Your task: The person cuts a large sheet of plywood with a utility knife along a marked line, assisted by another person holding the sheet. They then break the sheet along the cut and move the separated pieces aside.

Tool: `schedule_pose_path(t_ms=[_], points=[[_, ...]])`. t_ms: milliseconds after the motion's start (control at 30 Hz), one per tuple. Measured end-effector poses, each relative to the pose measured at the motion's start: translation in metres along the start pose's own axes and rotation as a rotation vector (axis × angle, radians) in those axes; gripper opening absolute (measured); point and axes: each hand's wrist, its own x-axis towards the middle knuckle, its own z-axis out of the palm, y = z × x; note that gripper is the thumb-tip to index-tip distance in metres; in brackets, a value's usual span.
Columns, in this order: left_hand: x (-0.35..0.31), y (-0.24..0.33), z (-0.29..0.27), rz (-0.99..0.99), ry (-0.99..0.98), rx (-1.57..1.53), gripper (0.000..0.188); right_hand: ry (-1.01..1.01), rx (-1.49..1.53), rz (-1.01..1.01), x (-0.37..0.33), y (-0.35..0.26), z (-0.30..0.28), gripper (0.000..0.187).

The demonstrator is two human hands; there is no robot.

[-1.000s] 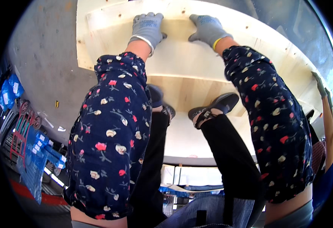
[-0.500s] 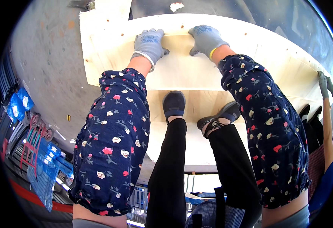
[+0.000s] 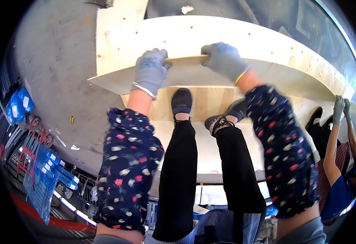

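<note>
Lying underneath, pale wooden boards stretched beyond a thin, curved wooden sheet, one edge raised. The person's gloved left hand and right hand gripped that edge; a co-worker's gloved hands were near its right end.

Passable gap between left hand and right hand; shoes block near side; co-worker's hands block sheet at right.

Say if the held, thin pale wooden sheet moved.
Yes: the thin pale wooden sheet moved, far edge toward the picture's bottom, versus the pale knotted wooden board.
</note>
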Motion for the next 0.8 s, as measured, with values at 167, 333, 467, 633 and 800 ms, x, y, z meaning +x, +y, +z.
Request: schedule_pose_path(t_ms=[167, 333, 467, 633, 800], points=[[0.04, 0.002, 0.014, 0.013, -0.198, 0.01, 0.032, -0.505, -0.176, 0.156, 0.001, 0.104, -0.027, 0.045], [0.109, 0.063, 0.04, 0.218, -0.607, -0.125, 0.052, -0.376, -0.192, 0.118, 0.013, 0.109, -0.011, 0.051], [0.119, 0.072, 0.037, 0.147, -0.667, -0.084, 0.062, -0.363, -0.137, 0.183, 0.013, 0.113, -0.019, 0.046], [0.064, 0.082, 0.031, 0.127, -0.55, 0.044, 0.045, -0.157, -0.166, 0.134, -0.034, 0.082, -0.013, 0.019], [-0.133, 0.148, 0.019, 0.049, -0.316, -0.008, 0.029, 0.042, -0.178, 0.16, -0.214, -0.003, 0.04, 0.015]])
